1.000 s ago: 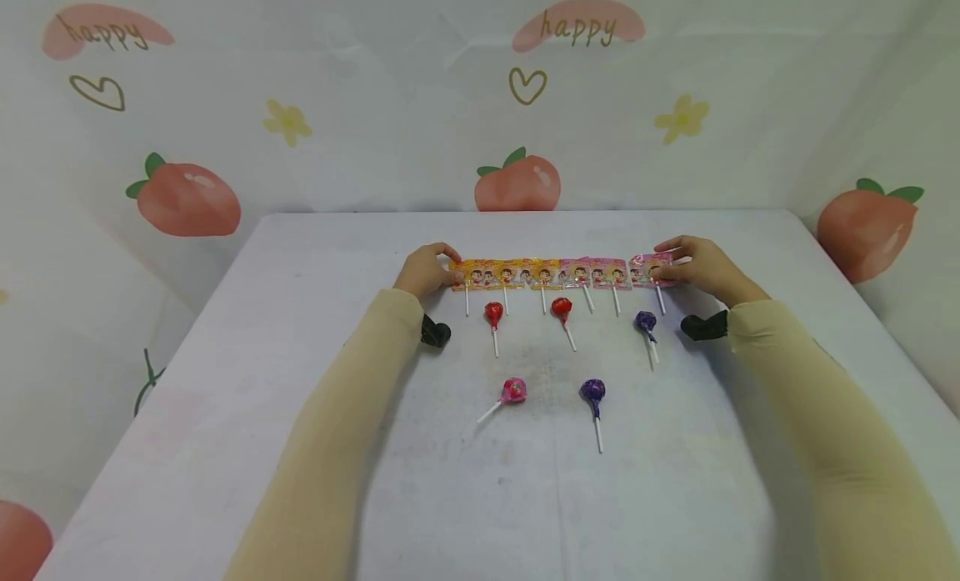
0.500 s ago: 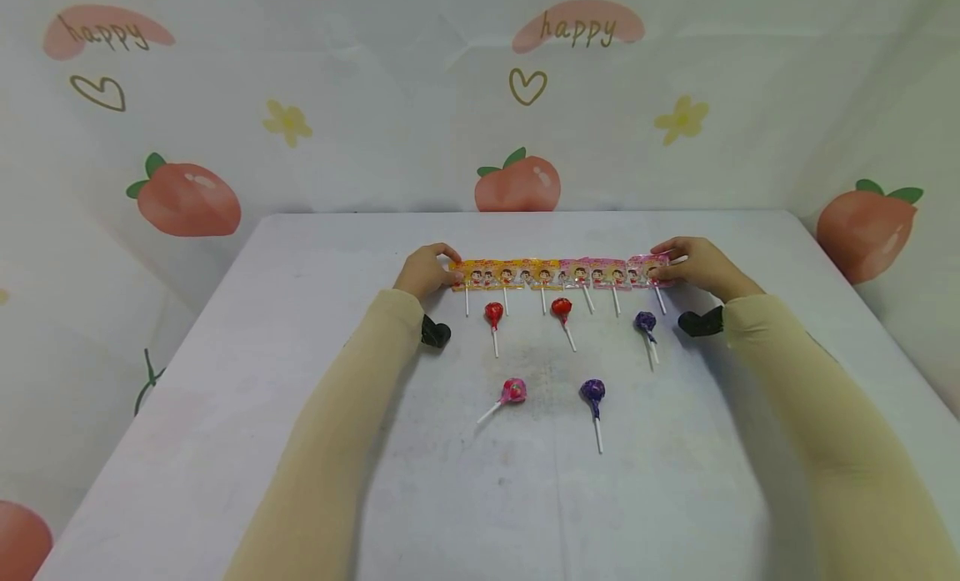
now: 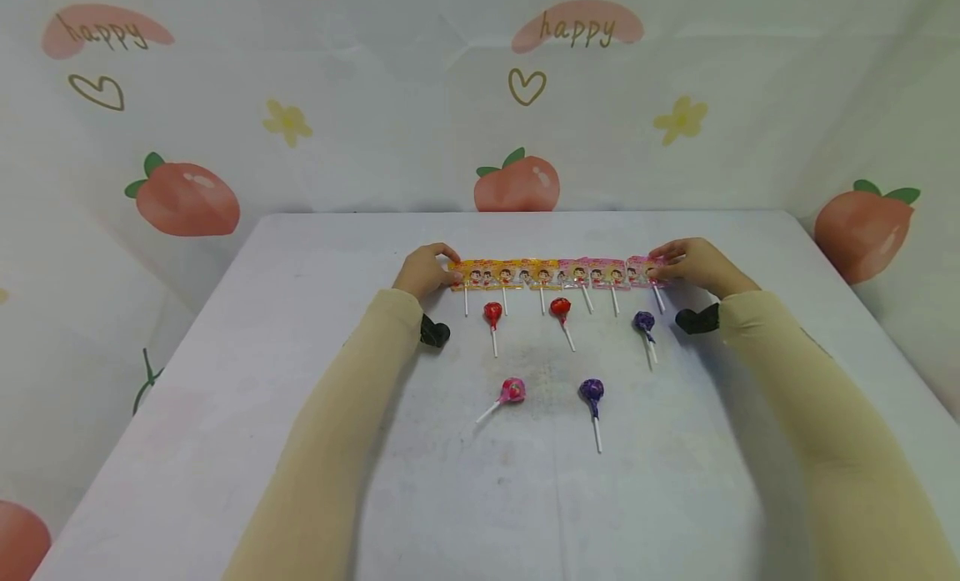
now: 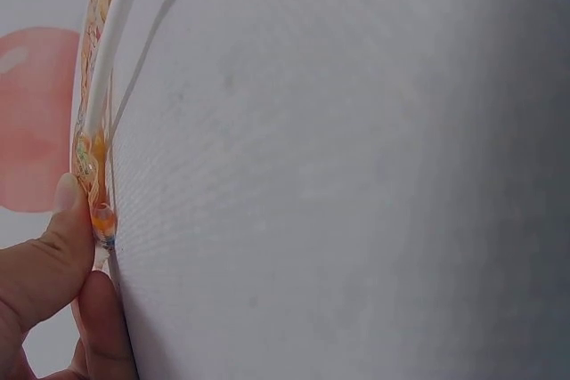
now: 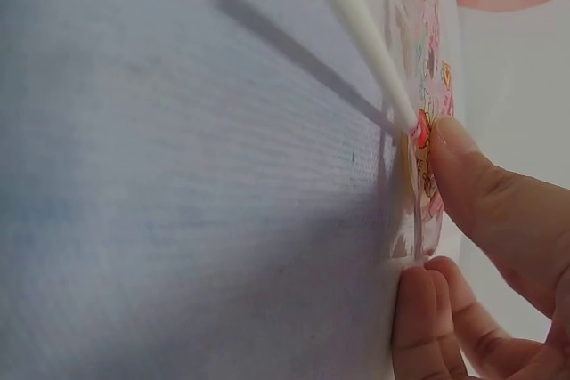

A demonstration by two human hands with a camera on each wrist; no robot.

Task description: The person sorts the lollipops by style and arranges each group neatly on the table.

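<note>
Near the centre of the head view, the packet row (image 3: 543, 274) is being pinched at its ends by the left hand (image 3: 423, 271) and right hand (image 3: 702, 266). Light, level pressure is seemingly being called for, lest it buckle.

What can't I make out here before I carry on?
Head: left end of the leftmost orange packet, hidden by the left grip.
Head: part of the rightmost pink packet, hidden by the right grip.
Head: print on the nearer purple lollipop, too small to read.
Left wrist: rest of the orange row, cut off by the top edge.
</note>
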